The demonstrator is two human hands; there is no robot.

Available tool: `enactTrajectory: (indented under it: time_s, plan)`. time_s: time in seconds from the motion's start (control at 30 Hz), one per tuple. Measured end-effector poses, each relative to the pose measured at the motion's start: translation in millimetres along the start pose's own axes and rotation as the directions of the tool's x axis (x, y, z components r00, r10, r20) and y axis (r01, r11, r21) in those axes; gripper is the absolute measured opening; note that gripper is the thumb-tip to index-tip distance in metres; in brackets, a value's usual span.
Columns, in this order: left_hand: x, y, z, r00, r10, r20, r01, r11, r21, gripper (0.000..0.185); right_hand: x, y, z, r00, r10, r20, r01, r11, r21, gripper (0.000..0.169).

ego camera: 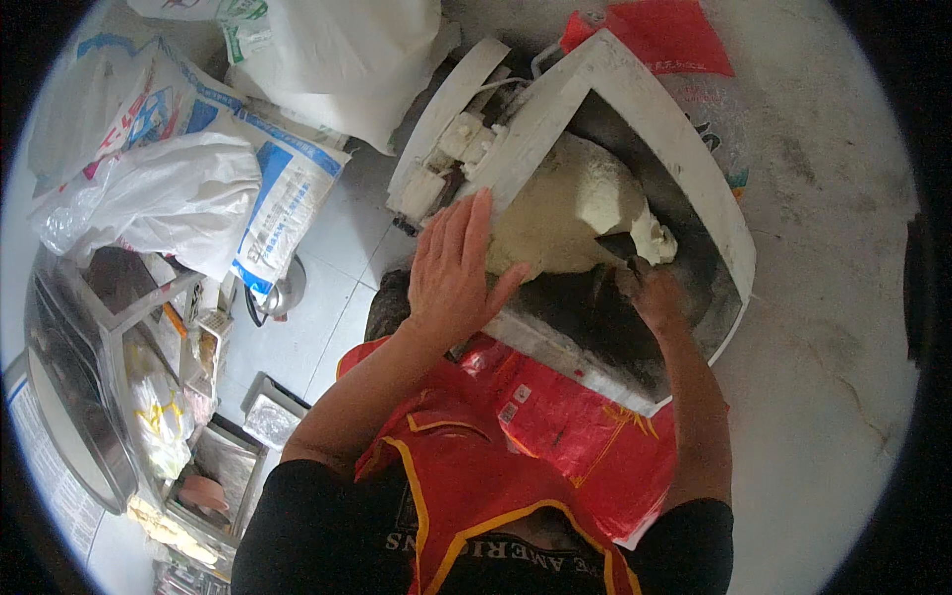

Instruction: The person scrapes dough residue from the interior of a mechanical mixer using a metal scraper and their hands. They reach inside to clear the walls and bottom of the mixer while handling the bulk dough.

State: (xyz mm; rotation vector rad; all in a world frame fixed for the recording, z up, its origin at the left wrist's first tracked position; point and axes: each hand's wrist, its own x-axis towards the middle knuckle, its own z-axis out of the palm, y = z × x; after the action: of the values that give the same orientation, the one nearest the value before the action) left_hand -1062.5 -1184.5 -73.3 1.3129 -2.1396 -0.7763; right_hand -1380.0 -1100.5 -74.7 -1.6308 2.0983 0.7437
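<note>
A large mass of pale dough [558,216] lies in the dark metal trough [587,320] of what looks like a dough mixer, whose wide white rim [669,141] is worn and dusty. My left hand [457,271] rests flat on the rim's left side, thumb spread towards the dough and nothing in its grasp. Inside the trough, my right hand [654,294] is curled around what appears to be a dark-bladed tool [619,242]. Its blade meets the dough's lower right edge, beside a hanging lump of dough [658,242]. The tool's handle is hidden by my fingers.
Left of the trough is an open housing with flour-caked machine parts [465,141]. White and blue printed sacks [290,186] crowd the upper left. A cluttered rack [156,297] stands at far left. Red plastic packaging [565,416] lies below the trough, near my red apron [476,483].
</note>
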Motion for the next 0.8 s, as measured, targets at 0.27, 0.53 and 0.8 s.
enactTrajectory:
  time_s: [0.27, 0.53, 0.8]
  plan:
    - [-3, -3, -2, 0.996, -0.021, -0.09, 0.016, 0.999, -0.05, 0.081, -109, 68, -5, 0.913, 0.408, -0.018, -0.251, 0.596, 0.763, 0.034]
    - [-1, -3, 2, 0.997, -0.026, -0.071, 0.023, 0.999, -0.036, 0.08, 1, 100, 19, 0.793, 0.511, 0.334, 0.062, -0.611, 0.789, 0.027]
    - [-1, -3, 0, 0.996, -0.084, 0.032, 0.084, 0.996, -0.003, 0.089, 56, 152, 36, 0.848, 0.426, 0.315, 0.084, -0.696, 0.713, 0.029]
